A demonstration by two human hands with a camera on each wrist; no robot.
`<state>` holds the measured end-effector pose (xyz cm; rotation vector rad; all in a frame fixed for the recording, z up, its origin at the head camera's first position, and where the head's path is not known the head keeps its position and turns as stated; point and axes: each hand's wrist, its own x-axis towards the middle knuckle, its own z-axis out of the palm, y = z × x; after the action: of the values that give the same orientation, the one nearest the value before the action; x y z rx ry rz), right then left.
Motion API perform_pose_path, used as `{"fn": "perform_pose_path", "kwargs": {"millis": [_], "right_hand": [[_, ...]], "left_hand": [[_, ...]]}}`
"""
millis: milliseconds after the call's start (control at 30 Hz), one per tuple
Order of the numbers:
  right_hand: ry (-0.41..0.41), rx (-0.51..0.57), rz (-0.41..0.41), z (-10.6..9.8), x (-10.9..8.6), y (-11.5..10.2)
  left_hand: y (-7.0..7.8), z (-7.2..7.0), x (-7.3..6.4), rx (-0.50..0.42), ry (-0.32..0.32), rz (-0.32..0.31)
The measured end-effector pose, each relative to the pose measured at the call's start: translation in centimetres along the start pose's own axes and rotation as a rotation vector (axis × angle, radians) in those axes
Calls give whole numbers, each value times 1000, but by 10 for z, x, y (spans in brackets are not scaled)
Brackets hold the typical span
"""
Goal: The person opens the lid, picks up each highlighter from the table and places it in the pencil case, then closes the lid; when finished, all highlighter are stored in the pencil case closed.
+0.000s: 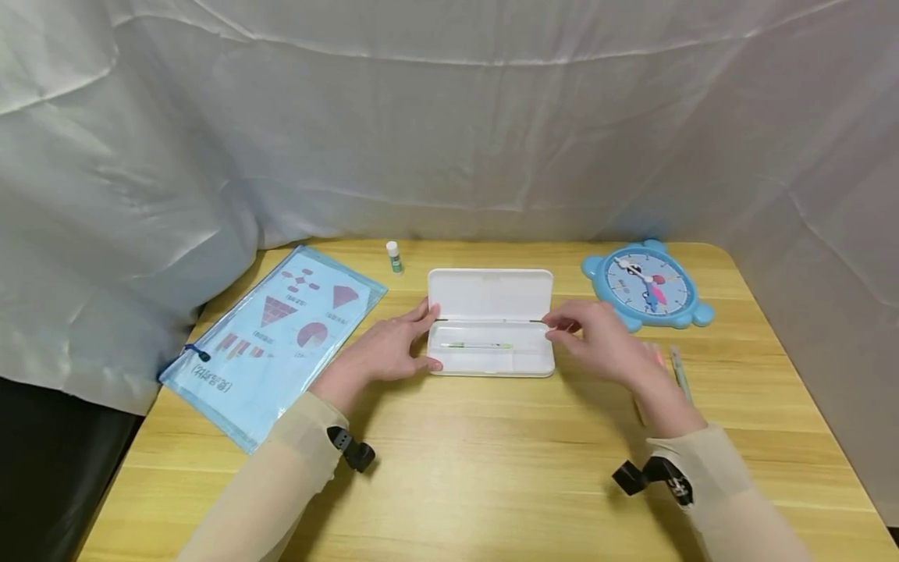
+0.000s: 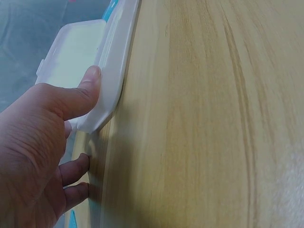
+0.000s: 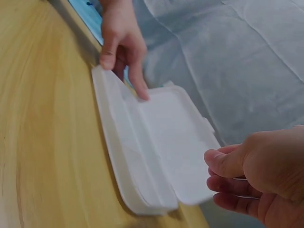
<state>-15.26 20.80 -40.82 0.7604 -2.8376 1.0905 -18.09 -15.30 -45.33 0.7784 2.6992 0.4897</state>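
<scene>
A white pencil case (image 1: 490,362) lies on the table with its lid (image 1: 490,293) raised at the back. Inside it is a slim pen (image 1: 477,345) with green parts. My left hand (image 1: 393,348) holds the case's left end, thumb at the front corner and a finger by the hinge. In the left wrist view the thumb (image 2: 88,95) lies against the case's rim. My right hand (image 1: 597,337) is at the right end near the hinge, its fingers loosely bent. In the right wrist view those fingers (image 3: 232,184) overlap the lid's edge, with nothing visible between them.
A blue zip folder (image 1: 242,390) with printed shapes lies at left. A white-capped glue stick (image 1: 395,257) stands behind the case. At the back right lies a blue toy clock (image 1: 649,286). Pens, including a grey one (image 1: 680,371), lie beside my right forearm.
</scene>
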Motion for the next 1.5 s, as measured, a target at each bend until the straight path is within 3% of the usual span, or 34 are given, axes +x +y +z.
{"fn": "perform_pose_path", "kwargs": {"millis": [367,667,867,1100,1500], "right_hand": [[128,-90,34,-32,-42,13],[158,-121,148,-47,-76,29],[151,-128,218,-48,-91,34],[165,-135,239,-41,-108,41],[51,-116,390,-26,-127,36]], "left_hand": [[0,0,0,10,0,-7],[1,-1,0,13,1,2],[1,-2,-1,10,2,4],[1,-1,0,9,7,5],[0,0,0,11,4,-7]]}}
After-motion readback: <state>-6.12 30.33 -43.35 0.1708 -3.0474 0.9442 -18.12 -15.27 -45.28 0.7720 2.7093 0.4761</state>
